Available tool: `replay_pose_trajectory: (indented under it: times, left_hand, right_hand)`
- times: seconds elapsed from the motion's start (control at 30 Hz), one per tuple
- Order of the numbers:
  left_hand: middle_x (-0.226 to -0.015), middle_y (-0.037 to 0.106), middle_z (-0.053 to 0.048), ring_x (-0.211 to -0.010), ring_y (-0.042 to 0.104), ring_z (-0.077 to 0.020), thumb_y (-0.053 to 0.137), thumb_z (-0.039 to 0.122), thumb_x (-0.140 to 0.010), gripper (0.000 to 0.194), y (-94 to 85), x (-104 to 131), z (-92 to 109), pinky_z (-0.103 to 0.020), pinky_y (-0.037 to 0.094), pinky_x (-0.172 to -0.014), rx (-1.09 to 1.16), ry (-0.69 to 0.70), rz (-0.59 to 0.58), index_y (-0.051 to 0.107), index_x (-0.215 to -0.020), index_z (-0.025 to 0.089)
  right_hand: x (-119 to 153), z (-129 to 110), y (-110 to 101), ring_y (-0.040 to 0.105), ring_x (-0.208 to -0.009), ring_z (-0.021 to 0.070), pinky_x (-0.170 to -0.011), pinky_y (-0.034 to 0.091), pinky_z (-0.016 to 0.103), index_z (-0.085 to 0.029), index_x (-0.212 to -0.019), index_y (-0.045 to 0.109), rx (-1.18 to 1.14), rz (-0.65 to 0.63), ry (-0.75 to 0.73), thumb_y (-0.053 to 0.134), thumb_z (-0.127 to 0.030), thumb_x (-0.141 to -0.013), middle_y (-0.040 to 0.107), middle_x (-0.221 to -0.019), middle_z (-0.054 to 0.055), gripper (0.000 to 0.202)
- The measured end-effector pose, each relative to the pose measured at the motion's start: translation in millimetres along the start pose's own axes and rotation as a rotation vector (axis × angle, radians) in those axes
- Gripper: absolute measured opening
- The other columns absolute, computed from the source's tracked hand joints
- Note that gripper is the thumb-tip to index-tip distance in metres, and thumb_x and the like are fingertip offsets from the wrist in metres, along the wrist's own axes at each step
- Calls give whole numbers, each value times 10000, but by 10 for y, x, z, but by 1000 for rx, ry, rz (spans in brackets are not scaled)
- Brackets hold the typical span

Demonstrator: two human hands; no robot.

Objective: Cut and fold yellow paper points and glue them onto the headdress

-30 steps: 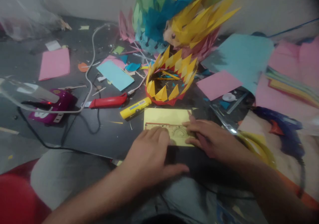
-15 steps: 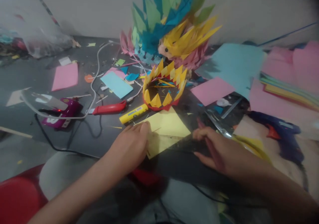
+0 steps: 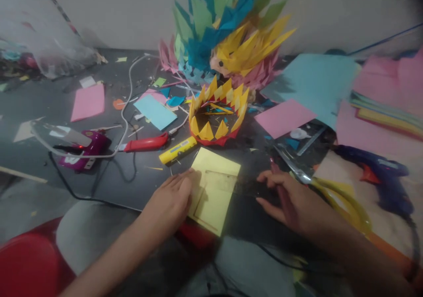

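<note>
A pale yellow paper (image 3: 220,200) lies at the table's front edge, with a clear ruler-like strip (image 3: 228,181) across it. My left hand (image 3: 176,198) presses on the paper's left side, its fingers together. To the right, my right hand (image 3: 280,193) is closed around a dark red pen (image 3: 286,206), its tip off the paper. Just behind the paper stands a ring of yellow folded points on a red band (image 3: 220,139). A yellow glue stick (image 3: 177,151) lies left of the ring.
Scissors with yellow handles (image 3: 340,202) and a blue glue gun (image 3: 380,173) lie at right. A red cutter (image 3: 145,143) and a purple cabled device (image 3: 86,151) are at left. Behind stands a large paper figure (image 3: 228,46).
The yellow paper has turned clockwise, and its lower corner now hangs nearer the front edge. My left hand has shifted slightly left and down. My right hand still holds the pen.
</note>
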State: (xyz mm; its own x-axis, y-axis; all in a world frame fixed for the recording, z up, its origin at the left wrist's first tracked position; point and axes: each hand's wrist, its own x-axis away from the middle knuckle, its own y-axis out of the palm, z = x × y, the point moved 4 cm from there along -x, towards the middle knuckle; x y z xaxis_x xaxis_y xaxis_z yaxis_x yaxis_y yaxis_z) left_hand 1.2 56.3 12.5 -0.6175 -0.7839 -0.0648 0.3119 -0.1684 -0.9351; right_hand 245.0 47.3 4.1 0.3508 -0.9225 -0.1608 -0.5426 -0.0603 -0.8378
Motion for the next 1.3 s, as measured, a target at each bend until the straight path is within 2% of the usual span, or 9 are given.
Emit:
replay_pose_trajectory:
  times: [0.1,0.23,0.43,0.57,0.73,0.87,0.97,1.1,1.3]
  left_hand:
    - [-1213,567,-165,-1193,485,-216,325,34,-850,280,88,23,-50,-405,450,-919,-25,-36,23,427,-1100,109]
    - [-1257,539,-159,-1227,450,-221,332,34,-848,279,156,51,24,-407,434,-913,-51,-166,52,447,-1087,119]
    - [-1269,535,-142,-1212,462,-224,356,55,-850,303,192,45,90,-408,429,-878,-46,-274,114,439,-1131,128]
    - [-1220,570,-152,-1180,493,-238,335,69,-863,297,190,39,104,-425,433,-852,-21,-289,166,428,-1139,121]
    - [-1175,594,-137,-1151,513,-239,335,55,-862,272,182,43,117,-430,439,-862,30,-241,238,449,-1092,142]
    - [-1115,624,-127,-1087,554,-231,366,63,-856,237,175,36,242,-402,489,-831,107,-73,293,461,-1057,142]
    - [-1101,630,-112,-1103,546,-217,380,66,-856,174,206,17,358,-372,502,-868,176,26,274,486,-971,143]
    - [-1107,624,-124,-1118,538,-219,384,86,-878,149,273,-13,426,-376,490,-922,160,44,249,499,-968,116]
    - [-1120,623,-120,-1135,530,-200,377,109,-896,153,331,-20,414,-373,483,-938,108,25,226,509,-973,116]
  right_hand:
    - [1,2,-26,607,-850,170,-755,488,303,-230,-935,400,-18,27,-9,575,-261,-756,580,-929,46,253]
    - [-1,30,11,604,-879,169,-788,487,316,-229,-941,392,-39,7,-21,576,-248,-760,575,-938,44,259]
    - [15,59,35,609,-841,159,-789,493,318,-228,-941,387,-39,-13,-38,585,-254,-760,569,-928,36,270]
    - [44,35,9,609,-803,163,-768,502,319,-232,-935,383,-52,9,-10,598,-256,-735,574,-900,28,295]
    - [47,56,11,607,-800,157,-752,513,314,-237,-920,379,-63,-5,-36,576,-243,-757,566,-894,31,256]
    - [40,129,35,602,-832,168,-741,518,318,-237,-928,381,-55,-25,-40,587,-245,-748,561,-909,43,274]
    - [47,172,49,591,-865,171,-784,508,330,-237,-949,383,-46,-60,-10,599,-252,-739,555,-954,47,301]
    - [28,147,20,596,-868,180,-777,506,324,-244,-939,389,-55,-52,-7,602,-246,-738,557,-937,44,293]
    - [-16,106,3,603,-889,208,-751,516,340,-272,-951,367,-59,-65,1,605,-217,-737,555,-940,46,326]
